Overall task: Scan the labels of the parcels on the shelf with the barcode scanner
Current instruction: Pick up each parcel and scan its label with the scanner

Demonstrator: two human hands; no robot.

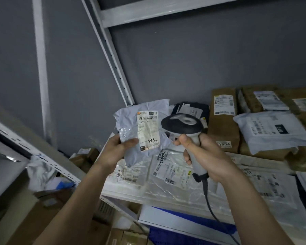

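My left hand [116, 149] grips a small grey poly-bag parcel [129, 121] and holds it up above the shelf. Its white label [148, 130], with "7936" handwritten on it, faces me. My right hand [204, 156] is wrapped round the handle of a grey and black barcode scanner [181, 123]. The scanner's head sits just right of the label, pointing left toward it. A dark cable [209, 207] hangs from the handle's base.
Flat clear-bag parcels [168, 167] lie on the white shelf [124, 196] under my hands. Brown cardboard boxes [223, 128] and a white poly bag [270, 129] stand at the back right. A slanted metal upright [113, 61] rises behind. Boxes sit lower left.
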